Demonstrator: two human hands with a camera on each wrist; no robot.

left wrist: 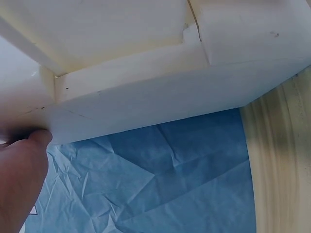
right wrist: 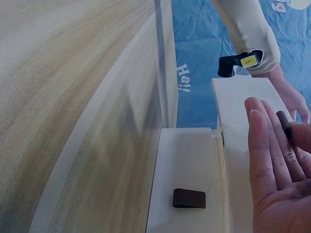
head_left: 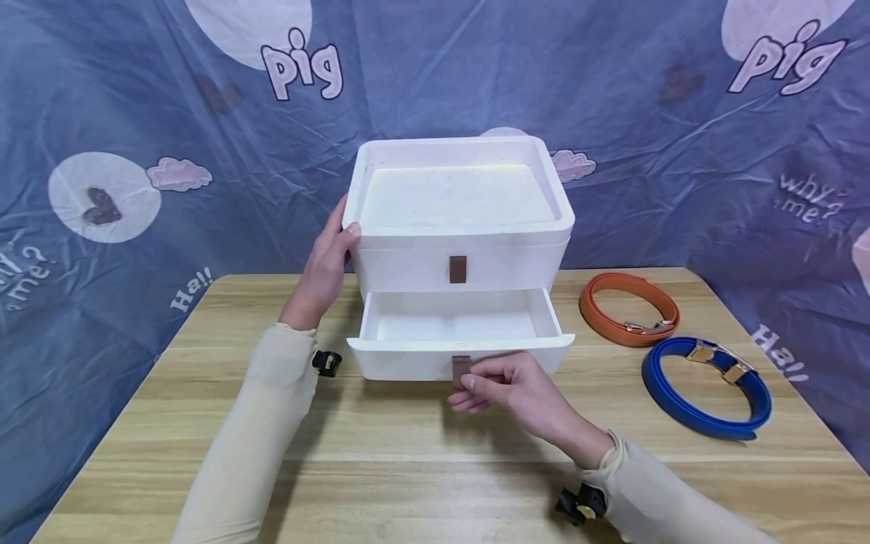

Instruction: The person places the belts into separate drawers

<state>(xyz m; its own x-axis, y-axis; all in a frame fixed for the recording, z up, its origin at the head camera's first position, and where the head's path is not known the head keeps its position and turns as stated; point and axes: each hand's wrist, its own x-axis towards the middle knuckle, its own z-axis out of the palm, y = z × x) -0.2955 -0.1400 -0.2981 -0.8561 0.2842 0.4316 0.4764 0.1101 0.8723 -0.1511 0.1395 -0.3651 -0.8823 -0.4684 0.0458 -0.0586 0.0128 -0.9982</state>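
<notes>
A white two-drawer storage box (head_left: 462, 261) stands at the back of the table with its lower drawer (head_left: 401, 363) pulled out and nothing inside. My right hand (head_left: 519, 389) pinches the brown pull tab (head_left: 461, 370) on that drawer's front between thumb and fingers. In the right wrist view the tab (right wrist: 284, 124) shows between the thumb and the extended fingers. The upper drawer is closed, with its own brown tab (head_left: 458, 270). My left hand (head_left: 328, 261) rests against the box's left side, its thumb (left wrist: 41, 138) at the front corner near the rim.
To the right of the box lie a coiled orange-brown belt (head_left: 628, 332) and a coiled blue belt (head_left: 707, 431) with a gold-coloured buckle. A blue printed cloth (head_left: 435, 68) hangs behind the wooden table (head_left: 381, 483). The box's top is a shallow rimmed tray (head_left: 462, 196).
</notes>
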